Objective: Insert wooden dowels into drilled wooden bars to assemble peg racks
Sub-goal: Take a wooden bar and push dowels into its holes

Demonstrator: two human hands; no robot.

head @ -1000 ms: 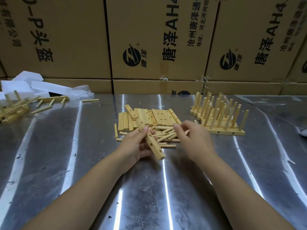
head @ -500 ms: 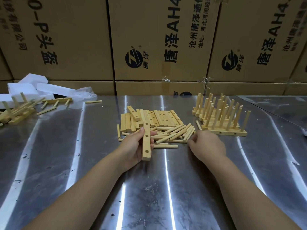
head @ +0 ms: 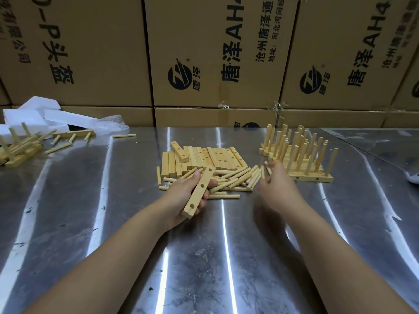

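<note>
My left hand (head: 181, 197) grips a drilled wooden bar (head: 200, 192) with three holes facing up, tilted away from me above the steel table (head: 97, 223). Just behind it lies a loose pile of wooden dowels (head: 235, 177), and behind that a row of drilled bars (head: 213, 156). My right hand (head: 280, 189) is blurred at the right end of the dowel pile, fingertips among two short dowels (head: 263, 172). Whether it holds one is unclear. Finished peg racks (head: 299, 155) stand to the right.
More racks and loose dowels (head: 20, 147) lie at the far left beside white foam blocks (head: 34, 114). Stacked cardboard boxes (head: 210, 53) wall off the back of the table. A white object (head: 413, 177) shows at the right edge.
My left hand turned the bar from pointing back-left to pointing back-right. My right hand left the middle of the pile, moved right to its end, and is now in motion there.
</note>
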